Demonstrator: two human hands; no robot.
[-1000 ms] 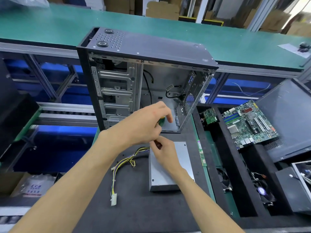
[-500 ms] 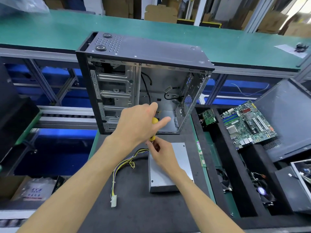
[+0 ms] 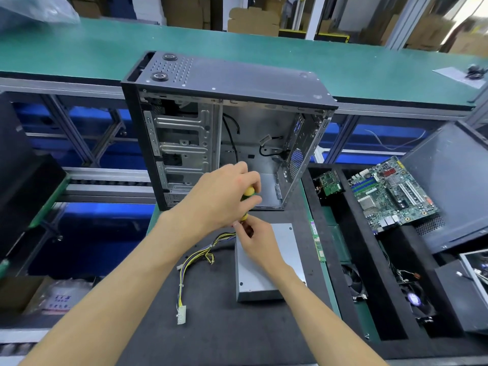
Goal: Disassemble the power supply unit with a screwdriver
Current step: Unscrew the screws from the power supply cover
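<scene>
Head view looks down on a dark desk (image 3: 211,336) where an opened computer case (image 3: 227,122) stands upright at the far edge, its side panel off. Just in front of it the grey power supply unit (image 3: 264,281) lies flat, with its yellow and black cable bundle (image 3: 195,262) trailing off to the left and ending in a white connector. To the right, a green motherboard (image 3: 390,194) rests in a black tray. The left hand (image 3: 221,199) is clenched round the yellow and green screwdriver (image 3: 247,200), held over the unit's far left corner. The right hand (image 3: 257,241) pinches at the screwdriver's lower end; its tip is hidden.
</scene>
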